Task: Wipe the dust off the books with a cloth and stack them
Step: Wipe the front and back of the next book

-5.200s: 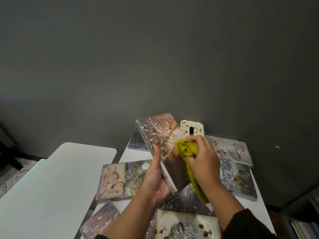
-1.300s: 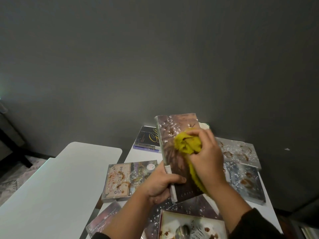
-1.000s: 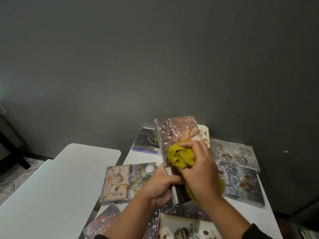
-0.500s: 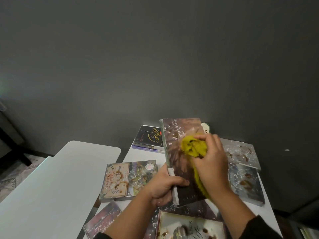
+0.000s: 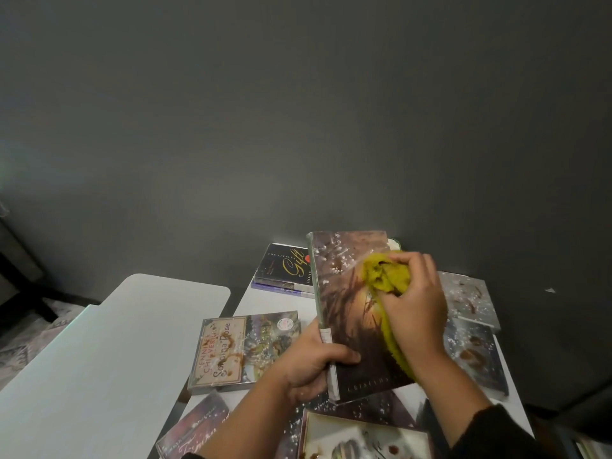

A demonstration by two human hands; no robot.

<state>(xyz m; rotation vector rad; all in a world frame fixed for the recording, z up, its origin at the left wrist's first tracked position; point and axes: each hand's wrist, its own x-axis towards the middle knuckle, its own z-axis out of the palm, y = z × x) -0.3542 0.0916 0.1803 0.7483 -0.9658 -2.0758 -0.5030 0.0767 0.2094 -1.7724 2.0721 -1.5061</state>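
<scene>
My left hand [image 5: 313,366] grips the lower spine edge of a brown, dusk-toned book [image 5: 347,303], holding it tilted above the table. White specks and a brown smear remain on the cover's upper left. My right hand [image 5: 414,303] is closed on a bunched yellow-green cloth [image 5: 384,276] pressed against the cover's upper right; the cloth's tail hangs down under my wrist. Around it on the white table [image 5: 271,299] lie several more speckled, stained books, among them a beige-labelled one [image 5: 245,349].
A black book with gold lettering [image 5: 286,266] sits on a purple one at the back. Dusty grey books [image 5: 470,303] lie right, others [image 5: 364,438] near me. A second white table [image 5: 99,359] stands left. A dark wall rises close behind.
My right hand has rubbed the cloth up and down the cover, ending near its upper right. My left hand shifted from the book's left edge to its lower spine.
</scene>
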